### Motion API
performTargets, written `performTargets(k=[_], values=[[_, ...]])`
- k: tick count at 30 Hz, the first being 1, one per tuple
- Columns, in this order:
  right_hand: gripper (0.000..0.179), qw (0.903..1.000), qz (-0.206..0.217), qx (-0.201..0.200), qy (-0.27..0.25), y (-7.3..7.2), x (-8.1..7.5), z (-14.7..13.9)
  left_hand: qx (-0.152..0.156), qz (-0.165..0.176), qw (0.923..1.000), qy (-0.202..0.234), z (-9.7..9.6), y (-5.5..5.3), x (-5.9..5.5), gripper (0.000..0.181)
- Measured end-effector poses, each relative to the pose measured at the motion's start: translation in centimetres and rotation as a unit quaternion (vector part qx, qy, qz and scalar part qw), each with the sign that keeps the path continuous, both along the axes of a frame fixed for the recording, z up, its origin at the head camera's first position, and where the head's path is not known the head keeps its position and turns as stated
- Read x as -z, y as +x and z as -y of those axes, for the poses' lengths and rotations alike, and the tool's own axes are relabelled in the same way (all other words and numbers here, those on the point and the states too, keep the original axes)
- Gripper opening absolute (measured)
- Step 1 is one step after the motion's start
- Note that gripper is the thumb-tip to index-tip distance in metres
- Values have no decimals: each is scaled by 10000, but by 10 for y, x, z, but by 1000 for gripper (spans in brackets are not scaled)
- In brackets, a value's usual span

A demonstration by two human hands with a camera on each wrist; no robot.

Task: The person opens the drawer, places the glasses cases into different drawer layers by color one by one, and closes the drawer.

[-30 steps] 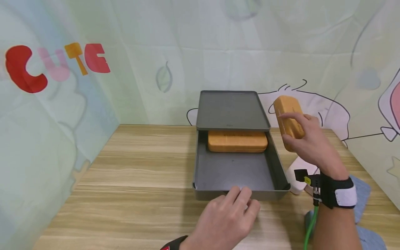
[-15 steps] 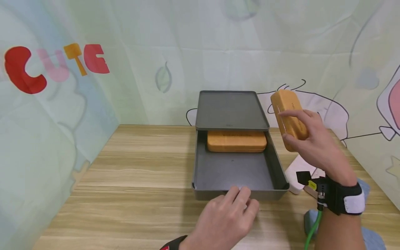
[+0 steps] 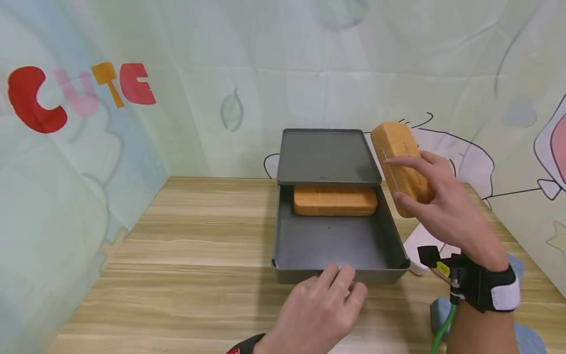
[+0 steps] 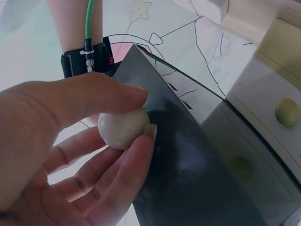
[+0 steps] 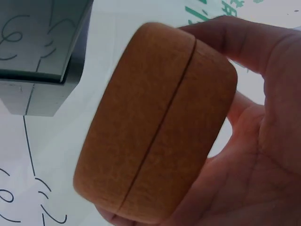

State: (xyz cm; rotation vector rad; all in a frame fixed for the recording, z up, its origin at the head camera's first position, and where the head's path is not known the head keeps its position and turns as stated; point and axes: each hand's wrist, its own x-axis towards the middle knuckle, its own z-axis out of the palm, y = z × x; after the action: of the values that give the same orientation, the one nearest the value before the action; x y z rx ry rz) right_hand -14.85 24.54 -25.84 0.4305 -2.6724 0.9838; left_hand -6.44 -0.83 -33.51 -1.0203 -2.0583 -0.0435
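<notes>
An orange glasses case [image 3: 395, 142] is held up by my right hand [image 3: 448, 211], to the right of a grey box with its drawer [image 3: 327, 241] pulled out. Thumb and fingers grip the case on its long sides; its seam line shows in the right wrist view, running along the case [image 5: 141, 122]. A second orange glasses case [image 3: 336, 202] lies crosswise at the back of the drawer, partly under the grey box top [image 3: 329, 157]. My left hand [image 3: 320, 307] is at the drawer's front, pinching a round white knob [image 4: 123, 129] between thumb and fingers.
Right of the drawer, a white case [image 3: 422, 243] lies partly behind my right wrist. Blue objects [image 3: 528, 339] sit near the right forearm, with a green cable [image 3: 444, 324] hanging from the wristband. The wooden table [image 3: 199, 246] meets a printed cloth backdrop [image 3: 194, 88].
My right hand has carried the glasses case a little up and to the left, closer to the box. The left hand and drawer have stayed put.
</notes>
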Motion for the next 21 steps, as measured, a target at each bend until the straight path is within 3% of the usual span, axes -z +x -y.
performTargets(k=[13, 21], values=[[60, 9956, -186, -879, -269, 11, -6, 15, 63, 22, 10000, 32, 0, 0, 0, 39], [81, 9920, -624, -1094, 107, 13, -8, 20, -90, -459, 9989, 58, -2, -1, 0, 39]])
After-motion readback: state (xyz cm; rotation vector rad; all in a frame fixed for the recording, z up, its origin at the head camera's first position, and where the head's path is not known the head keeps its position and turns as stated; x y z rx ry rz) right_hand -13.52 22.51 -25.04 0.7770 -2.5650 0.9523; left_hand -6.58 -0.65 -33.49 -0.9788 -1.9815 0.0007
